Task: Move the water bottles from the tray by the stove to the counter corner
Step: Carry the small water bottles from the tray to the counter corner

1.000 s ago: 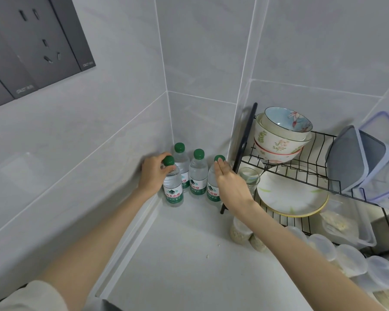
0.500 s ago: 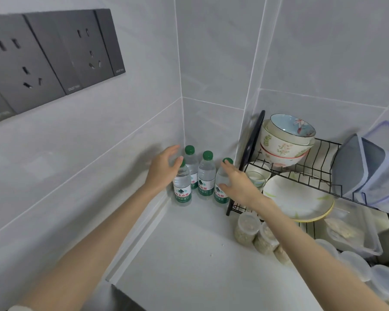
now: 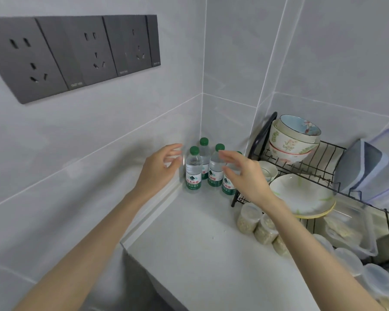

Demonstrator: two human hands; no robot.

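Several small clear water bottles with green caps and green labels stand upright in the counter corner against the tiled walls. The front left bottle [image 3: 193,170] is nearest my left hand [image 3: 158,167], which hovers just left of it with fingers spread, holding nothing. Another bottle [image 3: 215,169] stands beside it, one [image 3: 204,151] behind. My right hand [image 3: 243,173] is open in front of the rightmost bottle [image 3: 227,187], partly hiding it and apart from it.
A black wire dish rack [image 3: 328,173] stands right of the bottles, holding stacked bowls [image 3: 292,140], a plate [image 3: 301,196] and plastic lids [image 3: 366,167]. Small jars of grain [image 3: 256,223] and plastic containers [image 3: 350,230] sit beneath it. Dark wall sockets [image 3: 72,55] are mounted at upper left.
Both hands have let go of the bottles and drawn back slightly with fingers spread. The camera view has tilted upward, showing more of the sockets.
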